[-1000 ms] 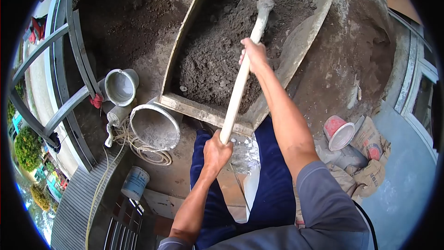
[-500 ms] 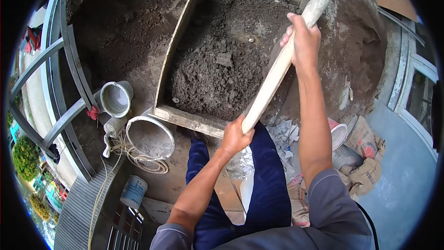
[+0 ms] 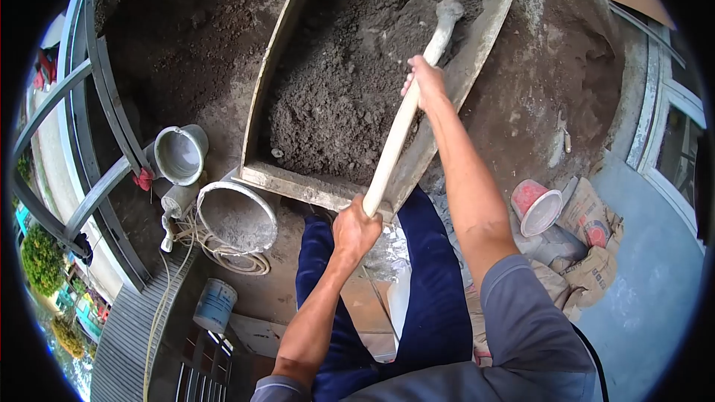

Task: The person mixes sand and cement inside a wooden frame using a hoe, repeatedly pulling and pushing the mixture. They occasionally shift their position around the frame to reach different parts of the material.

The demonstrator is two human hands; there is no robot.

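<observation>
A long pale wooden handle (image 3: 395,141) slants across a wood-sided mixing trough (image 3: 298,187). My left hand (image 3: 355,232) is wrapped round its lower end, just over the trough's near edge. Farther up the shaft, my right hand (image 3: 426,83) is closed around it. The handle's knobbed far end lies over the heap of dark, crumbly grey mix (image 3: 328,115) inside the trough. Any blade at that end is hidden or blends into the mix.
At the left are two grey-crusted buckets (image 3: 238,217), a coiled hose (image 3: 249,264) and a white-blue pail (image 3: 215,305). Metal railing (image 3: 112,186) borders that side. A red bucket (image 3: 538,208) and paper sacks (image 3: 592,234) lie at the right.
Both hands and the handle have moved left, with the right hand lower. The tool's far end has come down from the upper right to over the mix, uncovering the trough's right side.
</observation>
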